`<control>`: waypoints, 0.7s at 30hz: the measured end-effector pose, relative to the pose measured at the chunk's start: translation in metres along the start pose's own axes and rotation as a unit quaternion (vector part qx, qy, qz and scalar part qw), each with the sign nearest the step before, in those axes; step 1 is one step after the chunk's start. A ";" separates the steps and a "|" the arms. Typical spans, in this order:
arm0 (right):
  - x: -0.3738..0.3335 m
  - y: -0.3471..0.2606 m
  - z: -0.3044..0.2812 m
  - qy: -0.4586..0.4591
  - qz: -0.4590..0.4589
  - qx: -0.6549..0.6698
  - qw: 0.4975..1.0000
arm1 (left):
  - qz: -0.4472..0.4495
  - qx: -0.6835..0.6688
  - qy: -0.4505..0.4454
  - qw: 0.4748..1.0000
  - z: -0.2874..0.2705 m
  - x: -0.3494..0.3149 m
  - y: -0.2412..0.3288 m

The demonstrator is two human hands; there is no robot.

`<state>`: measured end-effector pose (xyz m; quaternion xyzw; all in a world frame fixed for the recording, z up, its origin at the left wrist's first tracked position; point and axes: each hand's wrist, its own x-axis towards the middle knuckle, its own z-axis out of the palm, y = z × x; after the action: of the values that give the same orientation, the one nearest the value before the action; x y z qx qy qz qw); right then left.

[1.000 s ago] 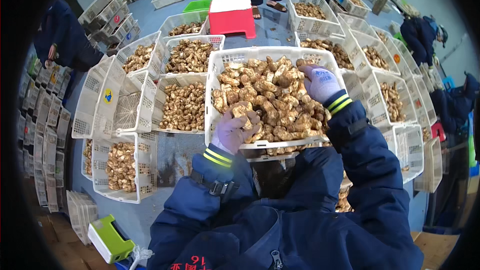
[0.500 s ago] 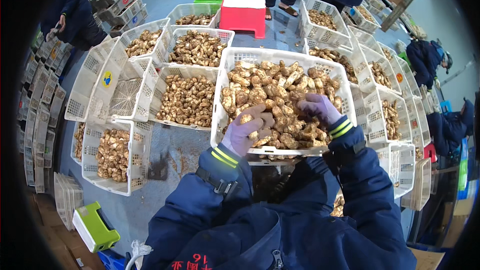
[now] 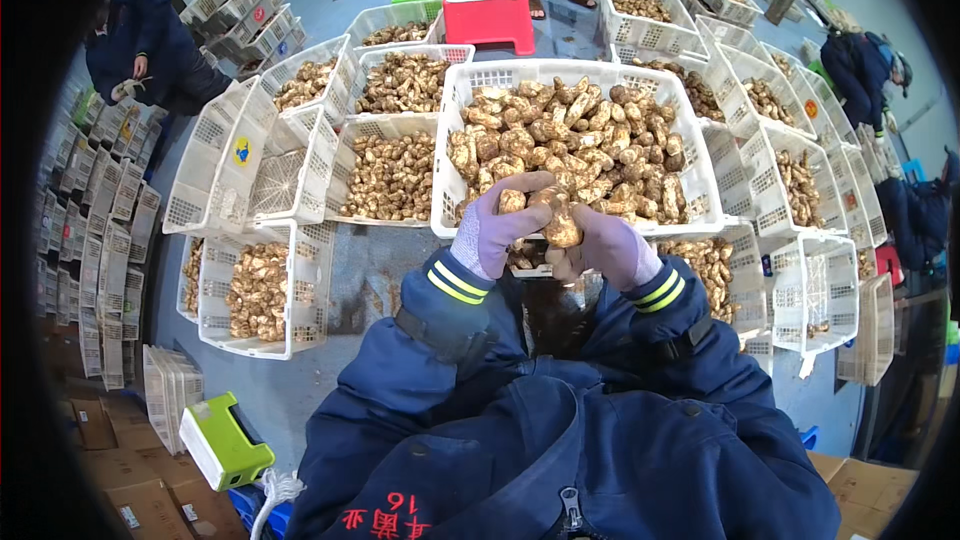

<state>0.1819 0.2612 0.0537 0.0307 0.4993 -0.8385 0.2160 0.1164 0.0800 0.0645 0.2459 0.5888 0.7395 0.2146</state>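
Purple-gloved, my left hand is closed, with a small pale mushroom in its fingers. Its fingertips also meet a larger brown mushroom. My right hand is closed on that larger mushroom from the other side, so the two hands nearly touch. Both are over the near edge of a white plastic crate heaped with soil-stained mushrooms. The fingers partly hide the held mushrooms.
Crates of mushrooms stand left and right. An empty white crate lies left. Beyond are a red stool with a white top and people's legs. A green-and-white stool is at lower left. Co-workers are at both sides.
My right hand has come out of the heap toward the left hand. Both now meet at a brown mushroom near the crate's front edge. The view has shifted slightly.
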 end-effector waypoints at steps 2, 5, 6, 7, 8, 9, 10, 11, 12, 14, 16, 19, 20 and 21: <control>-0.014 -0.006 0.014 0.061 -0.021 -0.181 0.981 | -0.007 0.038 0.038 0.999 0.005 -0.005 0.002; -0.019 -0.001 0.014 0.041 -0.037 -0.200 0.978 | -0.016 0.013 0.024 1.000 0.001 -0.007 -0.008; -0.021 -0.001 0.015 0.042 -0.039 -0.200 0.978 | -0.059 -0.047 0.006 0.997 0.000 -0.011 -0.006; -0.024 0.000 0.017 -0.001 -0.024 -0.100 0.995 | -0.058 -0.045 0.005 0.997 0.004 -0.014 -0.006; -0.026 0.001 0.020 -0.044 -0.008 0.000 0.999 | -0.042 -0.160 -0.026 0.986 0.010 -0.017 -0.007; -0.027 0.006 0.021 -0.045 -0.008 -0.001 0.999 | -0.024 -0.273 -0.057 0.960 0.014 -0.019 -0.007; -0.027 0.013 0.021 -0.052 -0.014 0.064 0.997 | -0.036 -0.298 -0.084 0.950 0.012 -0.022 -0.006; -0.028 0.017 0.022 -0.058 -0.019 0.128 0.990 | -0.035 -0.299 -0.084 0.950 0.006 -0.021 -0.010; -0.030 0.018 0.026 -0.044 -0.010 0.163 0.986 | -0.029 -0.245 -0.104 0.963 0.003 -0.018 -0.011; -0.032 0.010 0.026 -0.037 -0.001 0.142 0.989 | -0.039 -0.198 -0.111 0.973 0.000 -0.020 -0.013; -0.027 -0.004 0.022 0.006 0.006 -0.069 0.998 | -0.021 -0.166 -0.053 0.984 -0.005 -0.023 -0.024; -0.022 0.004 0.010 0.248 -0.118 -0.200 0.941 | -0.009 -0.121 0.096 0.988 -0.008 -0.019 -0.035; -0.023 0.008 0.005 0.226 -0.213 -0.303 0.901 | -0.037 -0.110 0.106 0.988 -0.004 -0.014 -0.033; -0.022 0.007 0.013 0.225 -0.244 -0.391 0.858 | -0.068 -0.100 0.116 0.986 0.003 -0.011 -0.032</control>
<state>0.2070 0.2550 0.0599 0.0090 0.8127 -0.5702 -0.1196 0.1278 0.0821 0.0323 0.0951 0.5486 0.8016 0.2179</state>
